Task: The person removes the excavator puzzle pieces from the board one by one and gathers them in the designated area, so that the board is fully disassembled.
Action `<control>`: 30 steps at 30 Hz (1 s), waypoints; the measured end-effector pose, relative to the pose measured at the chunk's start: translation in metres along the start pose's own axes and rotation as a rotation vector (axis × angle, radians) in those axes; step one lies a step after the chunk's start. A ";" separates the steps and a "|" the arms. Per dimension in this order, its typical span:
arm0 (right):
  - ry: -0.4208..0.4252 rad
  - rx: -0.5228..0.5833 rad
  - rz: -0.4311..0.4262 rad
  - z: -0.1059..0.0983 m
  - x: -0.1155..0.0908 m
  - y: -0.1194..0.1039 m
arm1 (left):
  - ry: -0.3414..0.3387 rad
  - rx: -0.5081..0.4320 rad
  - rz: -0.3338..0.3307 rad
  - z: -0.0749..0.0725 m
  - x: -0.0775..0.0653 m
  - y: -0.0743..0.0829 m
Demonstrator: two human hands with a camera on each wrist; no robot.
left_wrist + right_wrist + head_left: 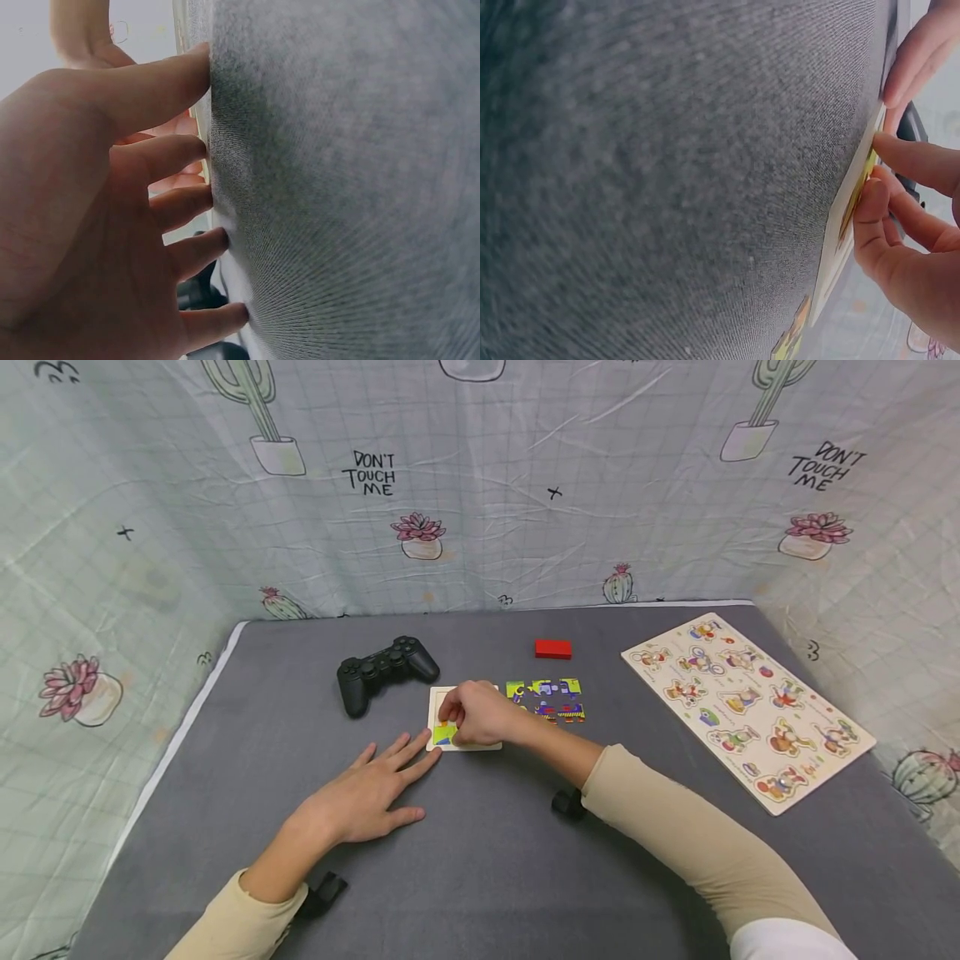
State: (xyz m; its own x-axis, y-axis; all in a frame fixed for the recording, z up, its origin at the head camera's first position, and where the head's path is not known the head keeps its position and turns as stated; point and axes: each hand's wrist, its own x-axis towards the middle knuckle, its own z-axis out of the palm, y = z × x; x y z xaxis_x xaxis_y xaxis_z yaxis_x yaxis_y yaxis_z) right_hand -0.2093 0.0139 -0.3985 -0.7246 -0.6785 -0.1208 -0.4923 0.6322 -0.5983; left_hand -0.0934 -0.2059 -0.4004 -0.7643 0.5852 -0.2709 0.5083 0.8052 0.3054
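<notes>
A small pale puzzle board [476,747] lies mid-table, with yellow-green and blue puzzle pieces [442,736] in its lower left. My right hand [480,714] is over the board, thumb and fingers bent together at a puzzle piece [871,161] that they seem to pinch; the fingers hide most of it. Fingers spread, my left hand [367,793] rests on the cloth, fingertips by the board's left edge. In the left wrist view the left hand's fingertips touch the cloth. More colourful puzzle pieces [543,687] lie just right of the board.
A black game controller [386,670] sits behind and left of the board. Further back is a red block [552,649]. A large picture puzzle board [750,710] lies at the right. Printed fabric walls [480,527] border the grey tabletop [480,877].
</notes>
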 end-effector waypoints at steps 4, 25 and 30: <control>0.003 -0.004 0.012 0.001 0.001 0.000 | 0.002 -0.001 0.000 0.000 0.000 0.000; 0.003 0.022 0.073 0.000 0.001 -0.007 | 0.004 -0.009 0.003 -0.002 0.000 0.001; -0.007 0.029 0.083 0.000 0.001 -0.010 | 0.005 -0.005 0.008 -0.001 -0.001 0.000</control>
State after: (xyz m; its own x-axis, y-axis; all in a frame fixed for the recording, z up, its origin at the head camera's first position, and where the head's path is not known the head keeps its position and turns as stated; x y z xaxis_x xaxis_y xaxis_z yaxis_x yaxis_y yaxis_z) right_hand -0.2053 0.0068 -0.3928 -0.7590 -0.6268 -0.1763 -0.4165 0.6756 -0.6084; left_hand -0.0928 -0.2064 -0.3996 -0.7621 0.5910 -0.2643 0.5123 0.8001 0.3120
